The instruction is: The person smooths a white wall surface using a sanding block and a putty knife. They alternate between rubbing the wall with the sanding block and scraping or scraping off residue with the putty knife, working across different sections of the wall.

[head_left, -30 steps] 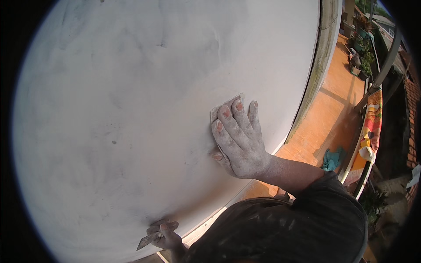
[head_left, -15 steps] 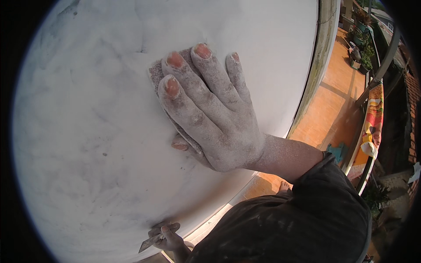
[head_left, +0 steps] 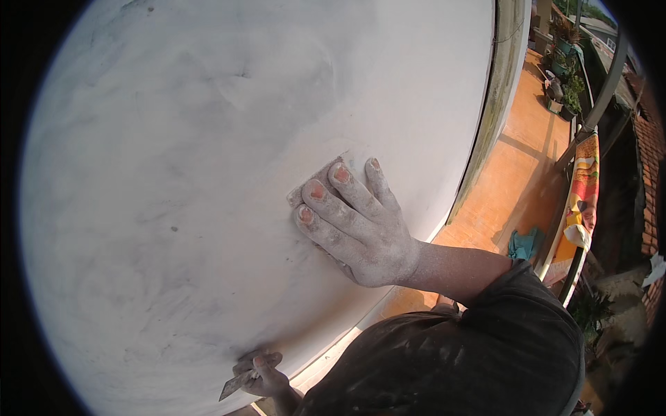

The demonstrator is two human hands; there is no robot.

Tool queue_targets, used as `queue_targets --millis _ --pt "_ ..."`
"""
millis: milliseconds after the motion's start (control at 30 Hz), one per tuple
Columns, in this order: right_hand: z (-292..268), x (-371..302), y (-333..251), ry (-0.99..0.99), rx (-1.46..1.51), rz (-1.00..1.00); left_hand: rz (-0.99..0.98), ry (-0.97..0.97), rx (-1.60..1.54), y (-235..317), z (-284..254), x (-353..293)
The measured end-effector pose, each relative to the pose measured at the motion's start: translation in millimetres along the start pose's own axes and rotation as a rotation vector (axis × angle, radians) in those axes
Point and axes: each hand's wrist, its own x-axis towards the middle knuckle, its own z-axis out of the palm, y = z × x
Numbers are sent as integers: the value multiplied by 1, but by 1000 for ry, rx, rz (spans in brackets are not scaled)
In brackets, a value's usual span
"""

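Observation:
My right hand (head_left: 368, 236), coated in pale dust, presses a dusty piece of sandpaper (head_left: 313, 184) flat against a white wall (head_left: 180, 152). Its fingers lie over the sheet, whose far edge shows past the fingertips; the thumb is mostly hidden. Low at the left, my left hand (head_left: 269, 381) is closed round a putty knife (head_left: 237, 385), the metal blade pointing down and to the left. That hand is close to the wall's lower part. Grey smudges and a few small dark specks mark the wall's surface.
A worn trim strip (head_left: 494, 104) borders the wall on the right. Beyond it runs an orange tiled floor (head_left: 524, 149) with potted plants (head_left: 570, 90), a teal cloth (head_left: 524, 244) and a railing draped with a colourful cloth (head_left: 586, 187). Tiled roofs lie outside.
My right hand has slid down and a little right along the wall with the sandpaper, and looks smaller in view. The left hand keeps the putty knife in nearly the same place.

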Motion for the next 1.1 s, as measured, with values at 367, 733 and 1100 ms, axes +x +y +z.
queue_targets --millis 367,733,1100 --pt "11 -19 15 28 -57 -20 -21 30 -21 6 8 2" --pt "2 -8 16 132 -159 -39 -89 39 -61 10 6 0" --pt "10 -27 15 -1 -126 24 -34 70 -205 8 12 -1"
